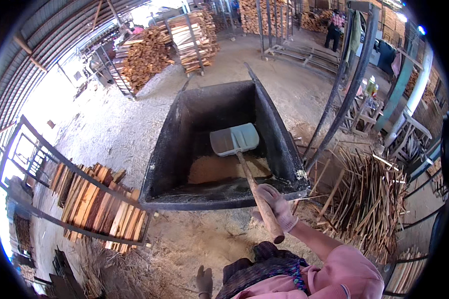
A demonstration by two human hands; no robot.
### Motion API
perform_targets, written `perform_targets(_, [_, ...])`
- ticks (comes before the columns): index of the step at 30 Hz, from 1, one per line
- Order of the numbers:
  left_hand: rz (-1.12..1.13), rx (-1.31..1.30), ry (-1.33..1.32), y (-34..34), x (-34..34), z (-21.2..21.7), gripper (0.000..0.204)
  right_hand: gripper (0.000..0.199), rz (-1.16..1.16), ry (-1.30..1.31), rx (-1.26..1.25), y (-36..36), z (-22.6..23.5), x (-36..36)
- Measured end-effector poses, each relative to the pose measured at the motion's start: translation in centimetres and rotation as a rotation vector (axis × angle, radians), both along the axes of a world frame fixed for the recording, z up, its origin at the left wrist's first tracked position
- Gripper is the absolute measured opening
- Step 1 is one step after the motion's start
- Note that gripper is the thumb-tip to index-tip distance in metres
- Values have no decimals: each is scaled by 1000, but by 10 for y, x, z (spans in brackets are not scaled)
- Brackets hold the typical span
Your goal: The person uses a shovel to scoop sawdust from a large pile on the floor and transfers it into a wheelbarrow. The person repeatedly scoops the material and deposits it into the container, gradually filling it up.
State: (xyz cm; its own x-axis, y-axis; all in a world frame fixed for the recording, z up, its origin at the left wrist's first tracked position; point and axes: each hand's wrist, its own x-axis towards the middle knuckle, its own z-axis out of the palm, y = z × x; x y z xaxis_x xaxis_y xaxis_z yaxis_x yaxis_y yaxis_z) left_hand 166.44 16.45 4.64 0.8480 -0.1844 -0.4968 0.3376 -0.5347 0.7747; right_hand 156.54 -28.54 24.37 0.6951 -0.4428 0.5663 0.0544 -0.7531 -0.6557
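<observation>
A white-gloved hand, my right hand (277, 207), is closed round the lower part of a thick wooden handle. The handle belongs to a scoop (244, 137) with a pale blue, rounded head that looks like a cut plastic container. That head is inside a deep black bin (167, 149), above a patch of tan sawdust (209, 169) on its floor. Low in the picture, my left hand (204, 280) hangs beside my dark patterned skirt in a darker-looking glove. Its fingers point outward and hold nothing visible.
Sawn boards (97, 202) lie in a metal rack at left. Thin wood strips (366, 204) are heaped at right, near an upright metal frame (351, 79). Timber stacks (147, 60) stand at the back. Another person (335, 30) stands far right. Sawdust covers the ground (209, 234).
</observation>
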Motion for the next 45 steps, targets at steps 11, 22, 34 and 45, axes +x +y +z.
perform_targets(11, [-172,-683,-252,-111,-20,273,95,39,404,-76,137,83,78,72])
perform_targets(22, [-397,-392,-1011,-116,-45,398,84,30,230,-133,56,112,71,89])
perform_targets(34, [-359,372,-1184,-189,-50,402,27,50,443,-196,-1,84,47,77])
perform_targets(45, [-431,533,-456,-156,-88,384,62,72,875,74,132,40,8,43])
